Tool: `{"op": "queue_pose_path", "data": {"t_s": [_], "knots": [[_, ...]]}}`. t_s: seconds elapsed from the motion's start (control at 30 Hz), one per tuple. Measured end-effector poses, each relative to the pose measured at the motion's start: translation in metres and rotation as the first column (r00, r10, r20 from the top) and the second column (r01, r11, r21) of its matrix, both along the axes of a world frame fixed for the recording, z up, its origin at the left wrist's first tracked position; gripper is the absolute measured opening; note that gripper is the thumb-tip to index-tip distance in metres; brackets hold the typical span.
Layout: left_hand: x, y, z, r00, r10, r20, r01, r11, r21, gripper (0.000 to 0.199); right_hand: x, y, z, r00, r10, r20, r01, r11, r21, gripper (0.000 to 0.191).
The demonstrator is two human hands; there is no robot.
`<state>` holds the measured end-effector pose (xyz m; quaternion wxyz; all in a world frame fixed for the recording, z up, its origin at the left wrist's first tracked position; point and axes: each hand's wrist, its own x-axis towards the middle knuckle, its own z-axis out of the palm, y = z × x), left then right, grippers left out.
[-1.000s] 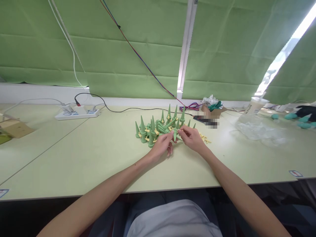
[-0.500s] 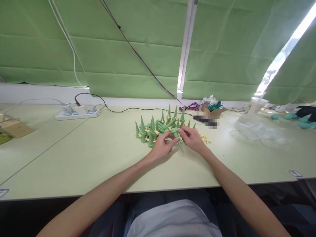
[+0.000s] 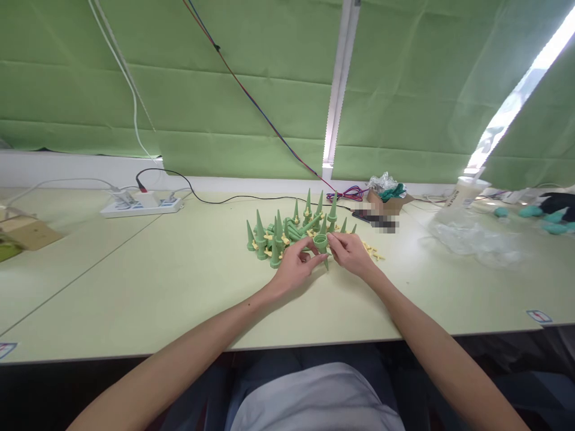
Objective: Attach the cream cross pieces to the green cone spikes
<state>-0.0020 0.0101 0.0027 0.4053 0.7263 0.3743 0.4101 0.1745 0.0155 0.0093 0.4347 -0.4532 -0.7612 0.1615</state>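
Note:
Between my hands is a green plastic watering spike [image 3: 320, 241], its hollow round end tilted up toward me and its point down. My left hand [image 3: 294, 264] is closed around its side, thumb and fingers pinching it. The fingertips of my right hand [image 3: 353, 254] are closed at the right of its rim; whether they also grip a small part is hidden. Just behind stand several similar spikes [image 3: 261, 237], many with small yellow valves [image 3: 286, 240]. Green tubes [image 3: 294, 229] lie among them. Loose yellow valves [image 3: 375, 252] are scattered beyond my right hand.
A power strip [image 3: 142, 208] with plugs sits at the back left, a cardboard box [image 3: 31, 232] further left. At the back right are a phone [image 3: 366, 216], an open carton [image 3: 392, 205], a plastic cup [image 3: 467, 193] and a clear bag [image 3: 480, 239]. The table's front edge runs below my forearms.
The spike has turned in my hands: its hollow end now faces up toward me and its point sits more upright and further back. Both hands stay in nearly the same place.

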Motion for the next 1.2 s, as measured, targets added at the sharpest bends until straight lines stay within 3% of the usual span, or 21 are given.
{"op": "queue_pose_path", "data": {"t_s": [0.33,0.57,0.7,0.93,1.03,1.2], "knots": [[0.004,0.002,-0.004,0.999,0.029,0.028,-0.030,0.999,0.023,0.029,-0.002,-0.002,0.001,0.999,-0.016,-0.028,0.017,1.000,0.020,0.049],[0.003,0.001,-0.003,0.989,-0.091,0.116,0.105,0.986,-0.126,0.028,-0.003,-0.004,0.003,0.997,-0.004,-0.074,0.004,1.000,0.003,0.049],[0.002,0.005,-0.005,0.979,-0.101,0.179,0.140,0.966,-0.218,0.033,-0.002,-0.004,0.003,0.997,0.002,-0.075,-0.002,1.000,-0.001,0.047],[0.004,0.010,-0.005,0.929,-0.116,0.353,0.274,0.855,-0.440,0.056,-0.002,-0.003,0.002,0.997,0.047,-0.054,-0.048,0.999,-0.016,0.045],[0.004,0.011,-0.007,0.917,-0.129,0.377,0.308,0.829,-0.466,0.063,-0.002,-0.003,0.002,0.996,0.071,-0.051,-0.073,0.997,-0.029,0.044],[0.003,0.011,-0.008,0.927,-0.136,0.350,0.295,0.841,-0.454,0.060,-0.001,-0.004,0.003,0.992,0.106,-0.072,-0.109,0.993,-0.047,0.042]]}}
